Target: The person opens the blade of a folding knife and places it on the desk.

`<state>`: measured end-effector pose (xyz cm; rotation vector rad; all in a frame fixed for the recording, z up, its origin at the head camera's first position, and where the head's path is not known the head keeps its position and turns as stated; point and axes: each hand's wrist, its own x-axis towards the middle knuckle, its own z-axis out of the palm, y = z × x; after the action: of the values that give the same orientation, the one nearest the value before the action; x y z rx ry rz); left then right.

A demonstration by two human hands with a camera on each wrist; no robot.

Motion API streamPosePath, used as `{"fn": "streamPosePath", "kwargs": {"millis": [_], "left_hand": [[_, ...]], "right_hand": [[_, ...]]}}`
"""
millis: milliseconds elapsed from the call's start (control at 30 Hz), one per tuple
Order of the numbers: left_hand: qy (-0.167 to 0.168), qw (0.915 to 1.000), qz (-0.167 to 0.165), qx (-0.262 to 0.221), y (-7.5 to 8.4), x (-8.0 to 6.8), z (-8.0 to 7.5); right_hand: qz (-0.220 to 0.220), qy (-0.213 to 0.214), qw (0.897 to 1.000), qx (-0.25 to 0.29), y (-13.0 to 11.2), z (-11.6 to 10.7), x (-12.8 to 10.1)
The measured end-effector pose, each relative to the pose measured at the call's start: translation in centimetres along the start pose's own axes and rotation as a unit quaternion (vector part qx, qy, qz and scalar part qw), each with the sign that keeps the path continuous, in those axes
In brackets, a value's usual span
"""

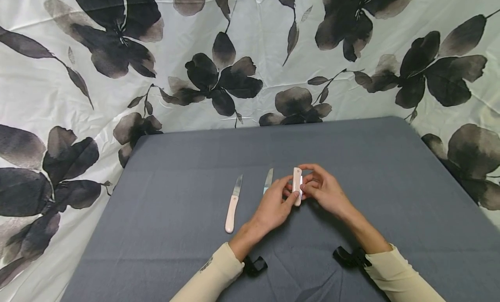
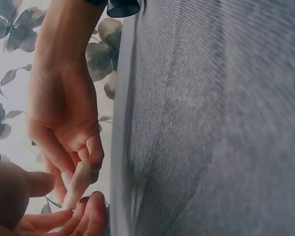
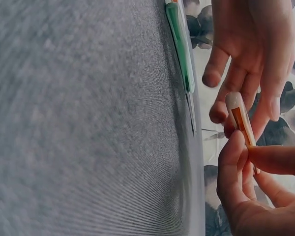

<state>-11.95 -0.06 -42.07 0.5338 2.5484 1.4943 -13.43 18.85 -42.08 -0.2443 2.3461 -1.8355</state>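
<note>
Held item: a small pale folding knife, blade folded in as far as can be told, is held upright above the grey tablecloth, between both hands.
Left hand: fingers are curled round the lower end of the folding knife from the left; the thumb is pressed against its side. In the left wrist view the pale handle is seen pinched between fingertips.
Right hand: fingers and thumb are closed on the upper half from the right. In the right wrist view an orange strip along the edge of the handle is shown, with the thumb laid just below it.
Left of the grip: a green-handled knife lies on the cloth just beside the left hand, its handle partly hidden by that hand; blade pointed away from the person.
Further left: a pale-handled knife lies flat, well apart from the grip, blade out and pointed away.
Progress, as judged: two knives are laid out in a row with blades out – the third is in hand and appears closed. Opening it and setting it down to the right of the row would seem to be left.
Unclear: whether the blade has started out of the handle – it cannot be told.
</note>
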Motion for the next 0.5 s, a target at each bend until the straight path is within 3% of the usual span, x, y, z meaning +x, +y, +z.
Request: {"fn": "streamPosePath", "kwargs": {"millis": [267,500], "left_hand": [[0.03,0.9967,-0.016,-0.074,-0.12,0.58,0.36],[0.042,0.9945,-0.025,-0.092,-0.22,0.81,0.55]], "right_hand": [[-0.031,-0.013,0.999,0.0,0.17,0.32,-0.2],[-0.044,-0.012,0.999,-0.003,0.34,0.36,-0.13]]}}
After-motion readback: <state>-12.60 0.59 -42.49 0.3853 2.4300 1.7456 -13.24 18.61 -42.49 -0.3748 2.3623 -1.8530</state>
